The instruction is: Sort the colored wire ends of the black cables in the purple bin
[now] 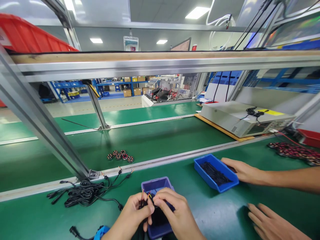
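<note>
My left hand (137,213) is closed around black cables with thin red and yellow wire ends (149,196) sticking up. Beside it, my right hand (176,210) pinches the same wire end between thumb and fingertips. Both hands are over a purple-blue bin (157,182), whose dark contents are mostly hidden beneath them. At my left wrist is a blue band (102,231), close to a black cable connector (73,230). Further left, a tangle of black cables (86,195) with connectors and bare wire ends lies on the green bench.
At the right, another person's hand (240,170) touches a blue bin (217,173) of black pieces; their other hand (271,220) is nearer me. Several small round motors (120,156) lie behind the rail (175,156). A grey instrument (242,116), more motors (295,151) and metal posts (50,126) stand around.
</note>
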Demonstrator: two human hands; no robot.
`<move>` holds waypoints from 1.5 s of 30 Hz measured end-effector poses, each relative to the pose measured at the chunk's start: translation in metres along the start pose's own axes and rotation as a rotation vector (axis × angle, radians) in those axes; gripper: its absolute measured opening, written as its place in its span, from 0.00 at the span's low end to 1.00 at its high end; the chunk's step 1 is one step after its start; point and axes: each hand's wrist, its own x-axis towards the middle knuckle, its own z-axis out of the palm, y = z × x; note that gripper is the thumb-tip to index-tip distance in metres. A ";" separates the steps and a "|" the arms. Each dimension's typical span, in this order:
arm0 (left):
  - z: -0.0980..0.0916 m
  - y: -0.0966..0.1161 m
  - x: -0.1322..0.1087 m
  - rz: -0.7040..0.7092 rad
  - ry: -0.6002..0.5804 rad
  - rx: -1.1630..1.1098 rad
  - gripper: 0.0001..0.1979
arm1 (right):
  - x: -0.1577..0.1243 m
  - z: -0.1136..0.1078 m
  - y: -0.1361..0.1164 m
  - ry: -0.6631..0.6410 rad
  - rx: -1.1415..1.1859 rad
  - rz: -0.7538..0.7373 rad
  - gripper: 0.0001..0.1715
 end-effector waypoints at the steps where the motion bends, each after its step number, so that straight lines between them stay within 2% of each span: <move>1: 0.000 -0.001 0.000 0.006 0.006 0.005 0.23 | 0.000 0.000 0.000 -0.009 -0.017 -0.005 0.14; 4: -0.001 -0.004 0.002 0.035 0.027 0.027 0.23 | 0.003 -0.004 -0.003 -0.061 -0.058 -0.020 0.15; 9: -0.003 -0.001 0.001 0.029 -0.001 0.064 0.17 | 0.005 -0.016 -0.007 -0.222 -0.022 -0.003 0.16; 13: -0.003 0.004 -0.003 0.027 -0.043 -0.010 0.14 | 0.003 -0.020 -0.004 -0.208 0.001 0.066 0.13; 18: -0.002 -0.001 -0.005 0.074 -0.023 -0.073 0.18 | 0.003 -0.017 -0.006 -0.204 0.071 0.109 0.12; 22: -0.002 -0.005 -0.003 0.092 -0.027 -0.057 0.20 | 0.005 -0.018 -0.012 -0.249 0.112 0.116 0.11; 25: -0.002 -0.005 -0.002 0.105 -0.022 -0.045 0.20 | 0.005 -0.020 -0.012 -0.238 0.090 0.142 0.14; 28: -0.002 -0.006 -0.002 0.103 -0.044 -0.027 0.20 | 0.004 -0.018 -0.010 -0.228 0.018 0.125 0.09; 32: -0.002 -0.004 -0.004 0.125 -0.086 0.007 0.20 | 0.001 -0.024 -0.014 -0.245 -0.023 0.102 0.10; 35: -0.003 0.004 -0.007 0.129 -0.101 0.055 0.18 | 0.000 -0.044 -0.021 -0.375 -0.051 0.059 0.09; 37: -0.003 0.009 -0.007 0.066 -0.092 0.021 0.19 | 0.000 -0.056 -0.023 -0.531 -0.025 0.018 0.05; 38: -0.002 0.011 -0.007 0.022 -0.078 -0.023 0.21 | 0.001 -0.058 -0.023 -0.561 -0.017 0.017 0.04; 39: -0.002 0.012 -0.007 -0.015 -0.059 -0.077 0.23 | 0.002 -0.057 -0.022 -0.526 -0.041 0.034 0.04; 41: -0.001 0.012 -0.005 -0.043 -0.020 -0.162 0.24 | 0.006 -0.047 -0.018 -0.336 -0.152 0.077 0.03; 43: 0.000 0.010 -0.003 -0.036 -0.004 -0.184 0.23 | 0.011 -0.031 -0.016 -0.166 -0.209 0.079 0.09; 45: 0.000 0.008 -0.002 -0.028 -0.009 -0.156 0.24 | 0.014 -0.017 -0.015 -0.104 -0.171 0.032 0.08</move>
